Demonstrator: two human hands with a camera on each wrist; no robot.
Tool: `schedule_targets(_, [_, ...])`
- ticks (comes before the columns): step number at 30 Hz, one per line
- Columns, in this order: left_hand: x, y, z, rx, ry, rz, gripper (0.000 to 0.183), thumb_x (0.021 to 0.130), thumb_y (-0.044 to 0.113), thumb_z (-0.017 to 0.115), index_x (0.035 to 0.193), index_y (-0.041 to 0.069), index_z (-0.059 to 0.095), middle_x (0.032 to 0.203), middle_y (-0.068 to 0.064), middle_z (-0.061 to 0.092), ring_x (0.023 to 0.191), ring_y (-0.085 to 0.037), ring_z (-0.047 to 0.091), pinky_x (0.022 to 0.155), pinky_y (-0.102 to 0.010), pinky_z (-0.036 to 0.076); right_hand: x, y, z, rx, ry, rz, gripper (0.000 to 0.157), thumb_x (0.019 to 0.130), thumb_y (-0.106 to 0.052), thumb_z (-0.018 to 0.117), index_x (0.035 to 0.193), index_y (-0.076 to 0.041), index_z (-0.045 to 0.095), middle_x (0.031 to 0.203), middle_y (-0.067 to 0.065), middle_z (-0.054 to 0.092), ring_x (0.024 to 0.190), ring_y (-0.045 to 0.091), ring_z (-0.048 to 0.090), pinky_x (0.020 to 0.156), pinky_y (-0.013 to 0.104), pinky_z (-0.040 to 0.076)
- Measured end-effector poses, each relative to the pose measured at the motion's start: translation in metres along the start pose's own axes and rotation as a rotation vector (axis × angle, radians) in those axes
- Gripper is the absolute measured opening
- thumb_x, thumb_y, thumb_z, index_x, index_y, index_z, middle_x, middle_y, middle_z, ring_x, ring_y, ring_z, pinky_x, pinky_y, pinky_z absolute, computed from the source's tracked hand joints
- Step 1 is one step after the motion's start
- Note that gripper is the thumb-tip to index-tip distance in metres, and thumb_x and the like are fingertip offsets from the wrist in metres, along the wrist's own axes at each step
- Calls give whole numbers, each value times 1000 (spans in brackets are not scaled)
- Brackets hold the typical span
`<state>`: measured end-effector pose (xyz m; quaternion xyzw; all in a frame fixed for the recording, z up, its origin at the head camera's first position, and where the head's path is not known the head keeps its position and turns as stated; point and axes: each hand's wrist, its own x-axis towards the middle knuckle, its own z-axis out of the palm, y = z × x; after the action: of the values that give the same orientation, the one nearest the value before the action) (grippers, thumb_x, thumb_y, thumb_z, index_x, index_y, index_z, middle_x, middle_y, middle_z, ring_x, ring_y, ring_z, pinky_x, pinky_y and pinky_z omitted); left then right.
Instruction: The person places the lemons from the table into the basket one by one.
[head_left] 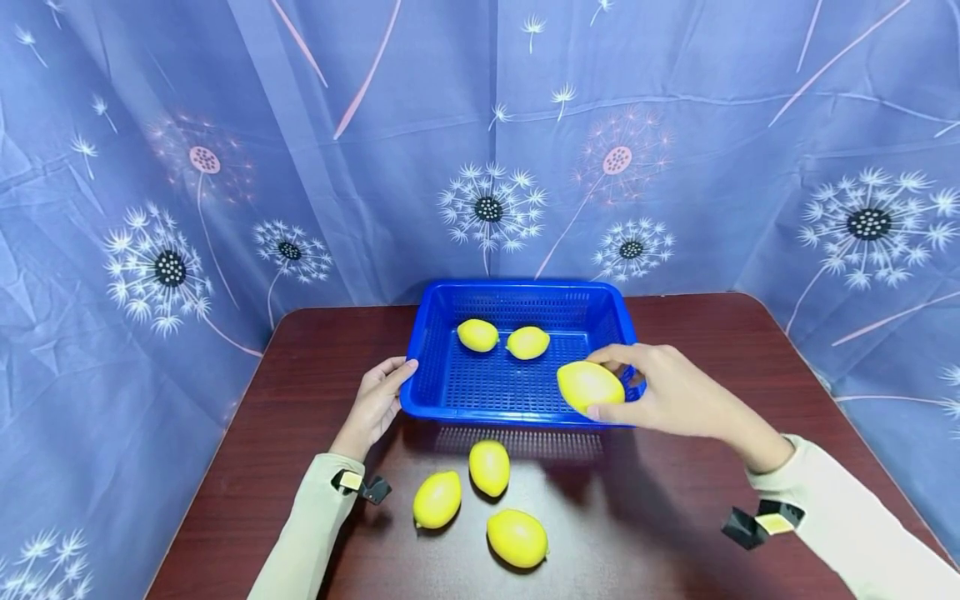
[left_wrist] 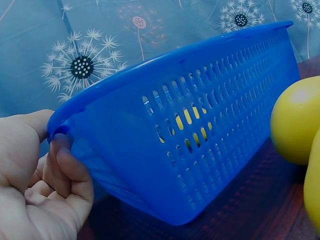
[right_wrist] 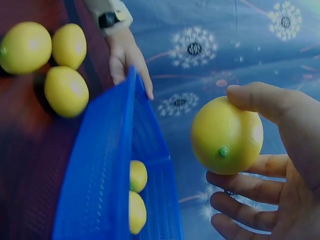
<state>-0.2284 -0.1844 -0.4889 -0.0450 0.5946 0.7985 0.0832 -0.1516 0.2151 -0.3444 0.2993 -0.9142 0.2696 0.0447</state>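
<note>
Right hand (head_left: pixel 678 396) grips a lemon (head_left: pixel 590 386), thumb on top, fingers curled beneath, holding it over the near right corner of the blue basket (head_left: pixel 427 354). Wrist view shows the lemon's green stem nub facing out, fingertips (right_wrist: pixel 235 182) cupping its underside.

Left hand (head_left: pixel 377 400) rests against the basket's near left corner; fingers (left_wrist: pixel 70 170) curl round the rim there, thumb behind it.

Inside the basket: two lemons, side by side toward the far wall, one left (head_left: pixel 477 335), one right (head_left: pixel 528 342), close but whether touching is unclear.

On the dark wood table (head_left: pixel 712 333), just in front of the basket: three more lemons in a loose cluster, left (head_left: pixel 437 500), middle (head_left: pixel 489 467), nearest (head_left: pixel 517 538).

Handling, by judgement: lemon looks smooth, glossy, uniformly coloured, possibly a light plastic replica, firm, likely to roll. Best taken across its widest middle, as now. Basket is thin perforated plastic, light, apt to slide; hold at rim or corner.

Blue dandelion-print cloth (head_left: pixel 225 167) backs the table.
</note>
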Motion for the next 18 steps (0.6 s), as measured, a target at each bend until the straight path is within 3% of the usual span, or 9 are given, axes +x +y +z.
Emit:
schedule_targets(9, [-1, 0, 0, -11, 7, -3, 7, 103, 13, 64, 106, 7, 63, 85, 3, 70, 73, -8, 66, 68, -23, 57, 41, 24, -10, 38, -95, 69, 50, 84, -41, 83, 124, -14, 69, 99, -5, 71, 86, 9, 64, 68, 28, 57])
schedule_targets(18, [-2, 1, 1, -1, 8, -3, 10, 103, 14, 64, 109, 6, 62, 84, 4, 69, 73, -7, 65, 66, -22, 56, 85, 44, -12, 27, -189, 102, 52, 85, -43, 81, 126, -13, 69, 102, -4, 75, 93, 15, 68, 76, 38, 55])
